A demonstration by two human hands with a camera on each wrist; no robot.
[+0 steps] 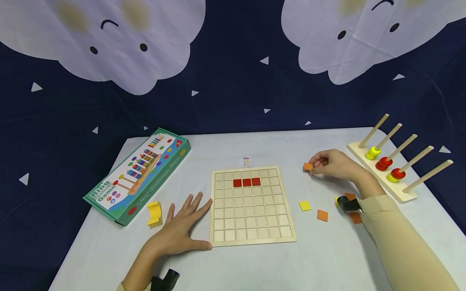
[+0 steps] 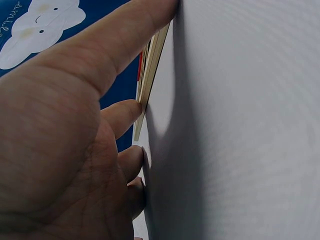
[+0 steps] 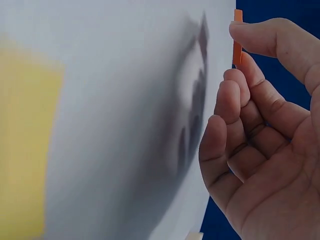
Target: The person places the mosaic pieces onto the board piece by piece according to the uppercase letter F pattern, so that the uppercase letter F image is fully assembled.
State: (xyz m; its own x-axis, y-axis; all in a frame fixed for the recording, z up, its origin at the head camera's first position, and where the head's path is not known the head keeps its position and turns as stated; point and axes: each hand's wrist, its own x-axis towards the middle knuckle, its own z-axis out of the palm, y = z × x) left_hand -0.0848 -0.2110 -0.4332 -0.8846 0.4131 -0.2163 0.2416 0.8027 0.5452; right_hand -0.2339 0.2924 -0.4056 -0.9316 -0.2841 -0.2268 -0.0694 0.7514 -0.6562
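Between thumb and forefinger my right hand (image 1: pixel 335 165) pinches an orange square tile (image 1: pixel 308 167), held off the table to the right of the board. The right wrist view shows the same orange tile (image 3: pixel 238 37) edge-on. My left hand (image 1: pixel 178 232) lies with fingers spread beside a wooden grid board (image 1: pixel 253 244), its thumb and forefinger touching the board's left edge. In the board's second row sit red tiles (image 1: pixel 246 182), side by side. A yellow tile (image 1: pixel 305 206) and an orange tile (image 1: pixel 322 215) lie right of the board. More tiles (image 1: pixel 355 218) are partly hidden under my right wrist.
A small printed card (image 1: pixel 246 161) lies behind the board. On the right stands a wooden peg rack (image 1: pixel 407 196) with red and yellow rings. A green game box (image 1: pixel 138 173) and a yellow curved block (image 1: pixel 155 214) are on the left. A dark curtain (image 1: pixel 233 101) hangs behind.
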